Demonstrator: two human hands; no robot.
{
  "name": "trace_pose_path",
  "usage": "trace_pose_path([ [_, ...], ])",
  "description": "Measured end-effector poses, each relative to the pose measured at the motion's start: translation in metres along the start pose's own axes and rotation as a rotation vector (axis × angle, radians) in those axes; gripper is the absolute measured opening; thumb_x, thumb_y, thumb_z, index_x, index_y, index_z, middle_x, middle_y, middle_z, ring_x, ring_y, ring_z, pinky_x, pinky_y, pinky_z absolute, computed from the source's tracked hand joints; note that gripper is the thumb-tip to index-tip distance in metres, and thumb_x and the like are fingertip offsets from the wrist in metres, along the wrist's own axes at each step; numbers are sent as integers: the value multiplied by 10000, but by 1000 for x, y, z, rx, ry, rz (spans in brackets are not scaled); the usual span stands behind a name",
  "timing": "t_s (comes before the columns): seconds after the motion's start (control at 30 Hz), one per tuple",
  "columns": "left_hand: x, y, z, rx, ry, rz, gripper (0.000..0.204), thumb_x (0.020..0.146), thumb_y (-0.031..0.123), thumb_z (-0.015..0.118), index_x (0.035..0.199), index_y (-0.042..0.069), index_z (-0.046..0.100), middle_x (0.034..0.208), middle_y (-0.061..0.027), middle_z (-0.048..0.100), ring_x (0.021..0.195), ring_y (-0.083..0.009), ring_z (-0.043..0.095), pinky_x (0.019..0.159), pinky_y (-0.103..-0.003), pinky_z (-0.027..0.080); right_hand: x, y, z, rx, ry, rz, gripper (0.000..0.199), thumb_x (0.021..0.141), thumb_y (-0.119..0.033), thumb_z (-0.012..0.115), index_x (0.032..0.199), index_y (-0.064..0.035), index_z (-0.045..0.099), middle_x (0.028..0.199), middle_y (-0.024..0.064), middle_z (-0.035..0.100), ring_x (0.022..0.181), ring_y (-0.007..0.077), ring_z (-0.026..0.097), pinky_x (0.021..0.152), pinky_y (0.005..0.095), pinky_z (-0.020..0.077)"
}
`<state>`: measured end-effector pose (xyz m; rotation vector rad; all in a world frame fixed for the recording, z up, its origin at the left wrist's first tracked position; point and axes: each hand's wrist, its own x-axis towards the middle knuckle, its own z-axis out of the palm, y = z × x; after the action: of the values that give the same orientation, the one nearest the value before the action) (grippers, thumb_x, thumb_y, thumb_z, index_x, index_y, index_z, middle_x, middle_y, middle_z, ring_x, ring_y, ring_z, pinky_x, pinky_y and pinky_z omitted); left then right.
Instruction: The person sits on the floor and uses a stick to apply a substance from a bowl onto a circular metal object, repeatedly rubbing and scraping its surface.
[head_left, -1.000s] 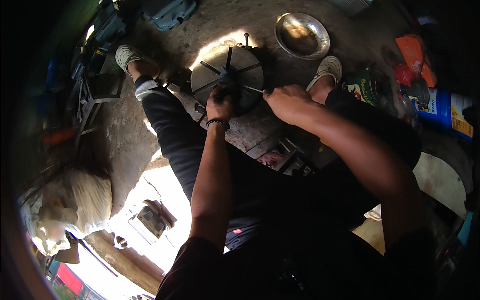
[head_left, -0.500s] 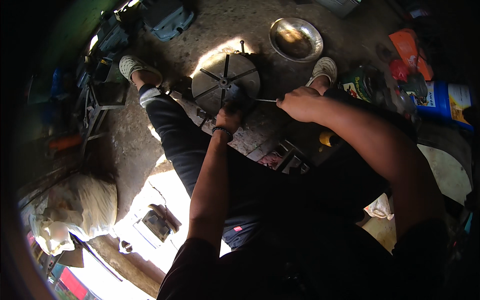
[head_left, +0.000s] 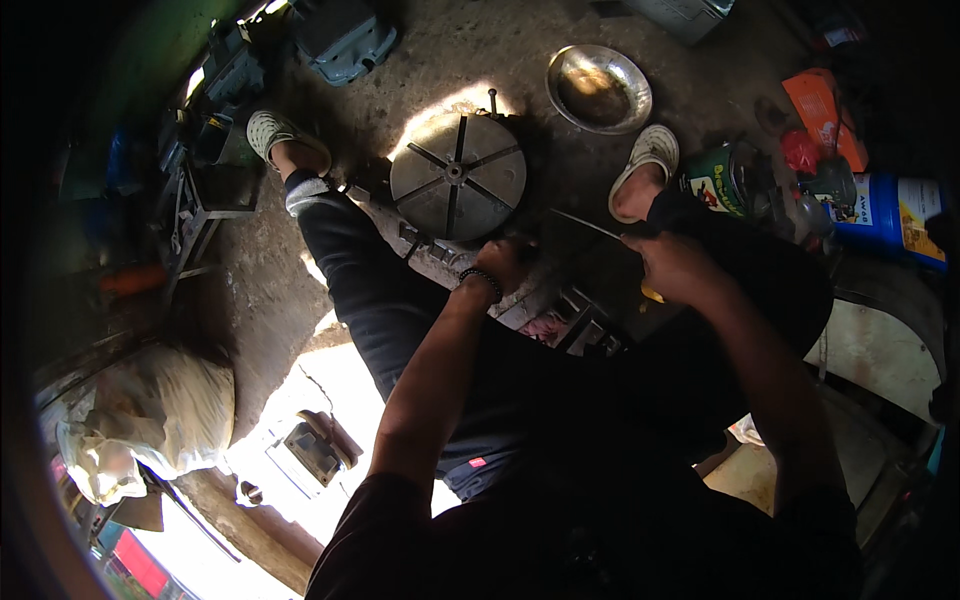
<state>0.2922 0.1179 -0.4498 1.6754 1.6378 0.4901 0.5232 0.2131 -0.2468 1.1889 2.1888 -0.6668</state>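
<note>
My right hand [head_left: 682, 268] is closed around one end of a thin, straight metal tool [head_left: 588, 222], whose kind I cannot make out. The tool's free end points up and left, toward the slotted round metal table [head_left: 487, 190] on the floor between my feet. My left hand [head_left: 503, 264], with a dark beaded bracelet [head_left: 482, 278] at the wrist, is closed just below the right edge of that round table. Deep shade covers its fingers, and whatever they hold is too dark to name. The tool's tip is apart from my left hand.
A shallow metal basin [head_left: 600, 90] lies beyond my right foot. To the right are a green can [head_left: 715, 180], an orange box [head_left: 826, 118] and a blue container [head_left: 880, 212]. A metal stand [head_left: 200, 212] is at left, a plastic bag [head_left: 190, 405] at lower left.
Both hands have drawn away from the round table: the left toward the lower right, the right lower and rightward with the tool. The dark block seen over the table has left its surface.
</note>
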Motion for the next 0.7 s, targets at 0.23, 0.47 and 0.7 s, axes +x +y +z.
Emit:
trace_pose_path([
  [0.23, 2, 12, -11, -8, -19, -172, 338, 900, 358, 521, 1147, 156, 635, 875, -184, 681, 870, -335, 673, 769, -440, 530, 21, 21, 8, 334, 310, -86, 421, 916, -111, 456, 1334, -80, 498, 1003, 231, 652, 878, 363, 653, 791, 411, 512],
  [0.47, -5, 26, -19, -35, -24, -191, 327, 903, 347, 509, 1138, 163, 644, 922, -188, 681, 911, -354, 664, 788, -446, 525, 36, 33, 24, 409, 468, -203, 422, 939, -111, 447, 1360, -84, 458, 850, 222, 648, 725, 338, 651, 698, 414, 514],
  [0.7, -18, 46, -29, 13, 47, -169, 343, 886, 302, 542, 1169, 129, 630, 1051, -197, 666, 987, -355, 641, 851, -430, 507, 49, 51, 18, 797, 477, -313, 383, 958, -137, 469, 1323, -18, 467, 843, 189, 635, 639, 284, 618, 620, 356, 503],
])
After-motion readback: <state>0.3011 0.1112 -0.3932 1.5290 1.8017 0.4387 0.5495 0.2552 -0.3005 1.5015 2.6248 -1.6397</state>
